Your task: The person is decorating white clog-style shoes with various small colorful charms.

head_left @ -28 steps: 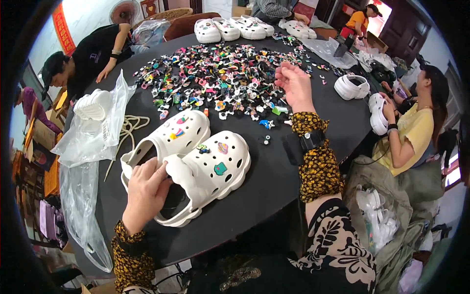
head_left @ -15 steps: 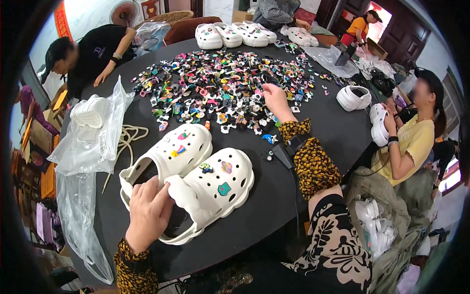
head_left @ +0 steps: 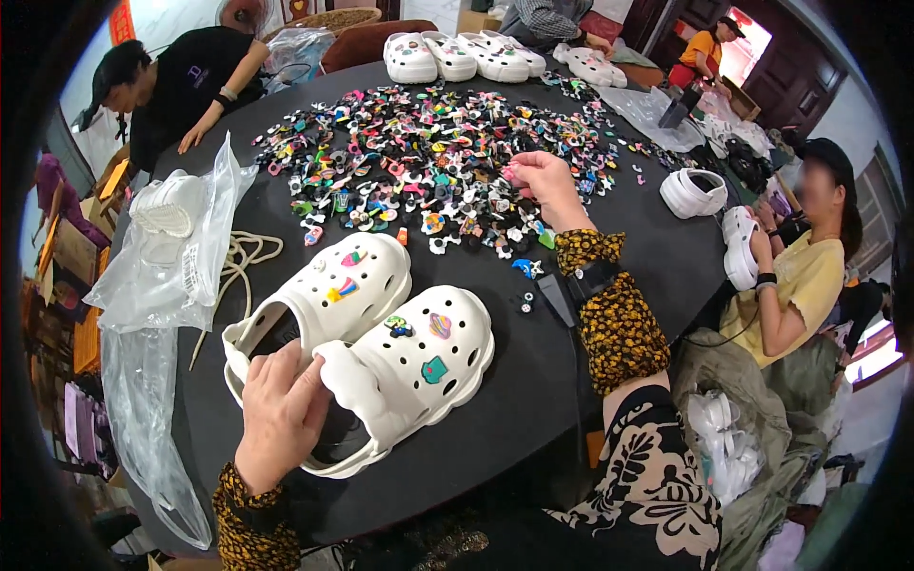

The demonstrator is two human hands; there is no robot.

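Two hands busy — left hand clasps white clog; right hand grip seemingly pinches a pink charm.

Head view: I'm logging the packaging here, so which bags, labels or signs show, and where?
Clear plastic bag, left on the table, crumpled, holding white clogs.
White label on that bag, small rectangle.
Second clear bag, hanging off the table's left edge.
Red sign, top left wall, mostly cut off.

A clear plastic bag holding white shoes, with a small white label, lies at the table's left edge.
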